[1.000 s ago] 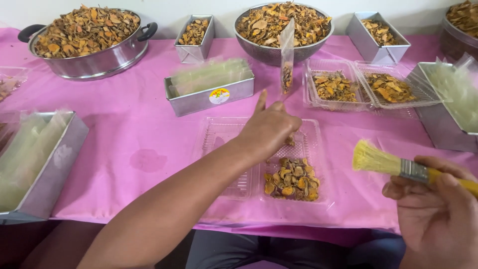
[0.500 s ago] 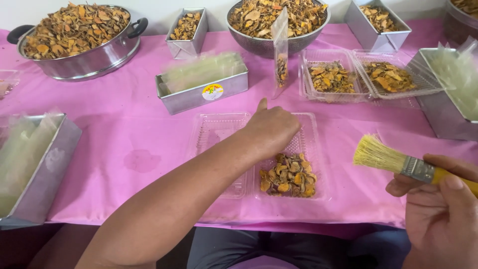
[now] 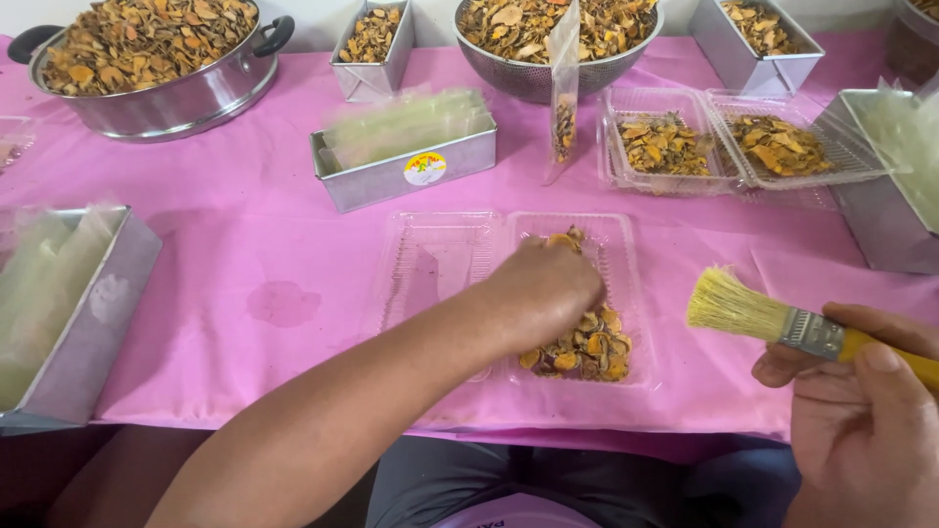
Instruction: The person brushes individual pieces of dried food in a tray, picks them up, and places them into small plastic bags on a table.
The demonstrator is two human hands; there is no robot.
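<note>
1. Over the last second my left hand (image 3: 543, 288) had come down from above the clear hinged clamshell tray (image 3: 509, 293) into its right half, so it was now pressed onto the dried orange-brown slices (image 3: 587, 347) rather than hovering. I judged that I was spreading or pushing the slices down into that compartment.
2. My left hand's fingers were curled over the slices; whether they pinched any I could not tell.
3. My right hand (image 3: 861, 411), at four o'clock from the tray, was closed around the yellow handle of a pale-bristled brush (image 3: 743, 311), the bristles pointing toward the tray but apart from it. It had barely moved.
4. The tray's left half held nothing.
5. At twelve o'clock stood a metal colander (image 3: 533, 73) of slices and a partly filled clear pouch (image 3: 564, 88); at one o'clock, two filled clear trays (image 3: 729, 147).
6. At ten o'clock, a steel pot (image 3: 176, 93) full of slices, and a tin (image 3: 406, 156) of empty pouches.
</note>
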